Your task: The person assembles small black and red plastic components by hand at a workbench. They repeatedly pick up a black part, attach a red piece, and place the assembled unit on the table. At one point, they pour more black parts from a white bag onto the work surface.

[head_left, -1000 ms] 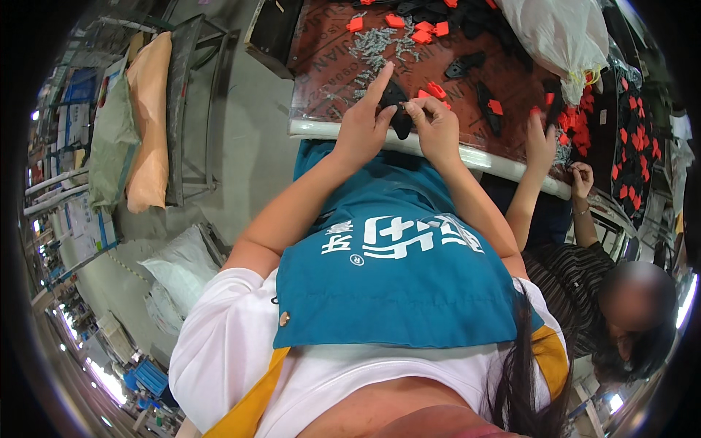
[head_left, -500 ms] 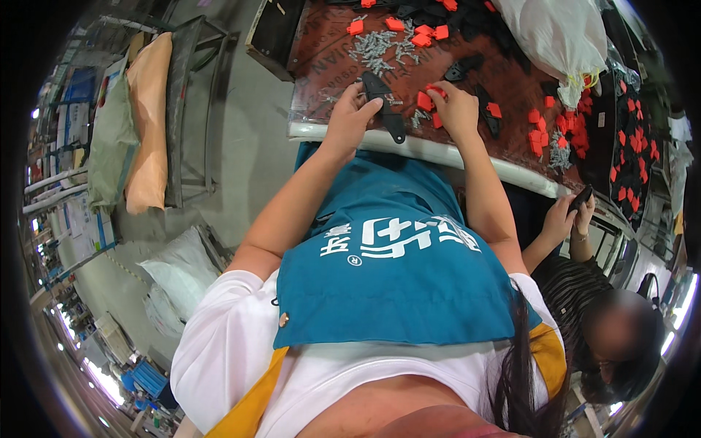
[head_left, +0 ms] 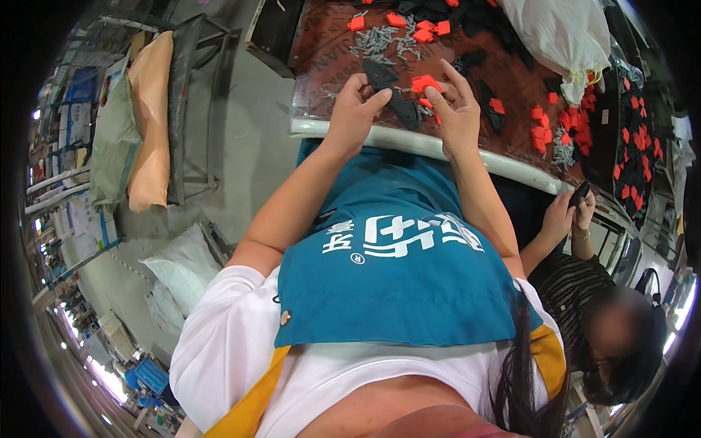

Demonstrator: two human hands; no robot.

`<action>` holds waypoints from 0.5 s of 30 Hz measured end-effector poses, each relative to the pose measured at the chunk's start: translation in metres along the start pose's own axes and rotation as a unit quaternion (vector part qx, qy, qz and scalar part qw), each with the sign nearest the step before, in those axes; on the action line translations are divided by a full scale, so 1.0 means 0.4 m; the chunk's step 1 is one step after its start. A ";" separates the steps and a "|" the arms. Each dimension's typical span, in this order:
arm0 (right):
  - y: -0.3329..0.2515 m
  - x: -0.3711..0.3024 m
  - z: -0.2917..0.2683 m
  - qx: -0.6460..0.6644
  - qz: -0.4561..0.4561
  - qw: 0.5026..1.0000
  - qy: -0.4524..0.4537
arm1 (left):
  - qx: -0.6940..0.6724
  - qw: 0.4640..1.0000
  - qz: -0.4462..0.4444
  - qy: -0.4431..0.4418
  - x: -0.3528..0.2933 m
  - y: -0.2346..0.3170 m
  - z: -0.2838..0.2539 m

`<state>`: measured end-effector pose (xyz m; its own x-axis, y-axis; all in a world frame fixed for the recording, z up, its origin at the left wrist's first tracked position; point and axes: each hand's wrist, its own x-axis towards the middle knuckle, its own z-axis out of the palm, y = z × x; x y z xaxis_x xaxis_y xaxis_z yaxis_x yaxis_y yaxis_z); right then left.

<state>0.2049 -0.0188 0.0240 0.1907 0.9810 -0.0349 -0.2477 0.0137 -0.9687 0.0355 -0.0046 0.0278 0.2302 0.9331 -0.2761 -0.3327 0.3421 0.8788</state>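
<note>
My left hand (head_left: 355, 118) grips a flat, elongated black plastic piece (head_left: 403, 111) over the near edge of the table (head_left: 328, 69). Between thumb and fingers, my right hand (head_left: 458, 120) pinches a small red plastic block (head_left: 425, 82), close to the black piece's right side. A thin grey screw-like part (head_left: 404, 90) sticks out from the block toward the black piece; whether they touch I cannot tell. Just right of my right hand, another black piece (head_left: 485, 102) lies with a red block (head_left: 496, 106) on it.
Loose grey screw-like parts (head_left: 374, 45) are heaped at the back. More red blocks (head_left: 540, 131) lie to the right. A white sack (head_left: 558, 36) stands at the back right. Beyond my right arm, a co-worker's hands (head_left: 569, 215) hold a dark object (head_left: 579, 194).
My right hand has lifted a red block off the table and brought it to the black piece. The black piece has tilted, its lower end swinging right.
</note>
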 end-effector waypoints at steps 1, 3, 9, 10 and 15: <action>0.003 -0.002 0.002 0.012 0.011 1.000 0.012 | -0.009 1.000 0.007 0.005 -0.001 0.000 0.001; 0.005 -0.005 -0.004 0.028 0.055 0.998 -0.009 | -0.029 0.999 0.020 0.014 -0.003 -0.002 0.003; 0.004 -0.015 -0.003 0.053 0.076 0.995 -0.024 | -0.009 0.999 0.037 0.004 -0.006 0.002 -0.002; 0.000 -0.019 0.000 0.050 0.074 0.996 -0.024 | 0.017 0.998 0.057 0.002 -0.005 0.001 -0.001; -0.023 -0.029 0.003 -0.022 0.061 0.996 -0.057 | 0.172 0.972 0.149 -0.054 -0.003 0.001 -0.016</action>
<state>0.2040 -0.0301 0.0335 0.0527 0.9906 -0.1266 -0.2193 -0.1122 -0.9692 0.0291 -0.0049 0.0260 0.2711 0.9619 0.0366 -0.0786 -0.0158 0.9968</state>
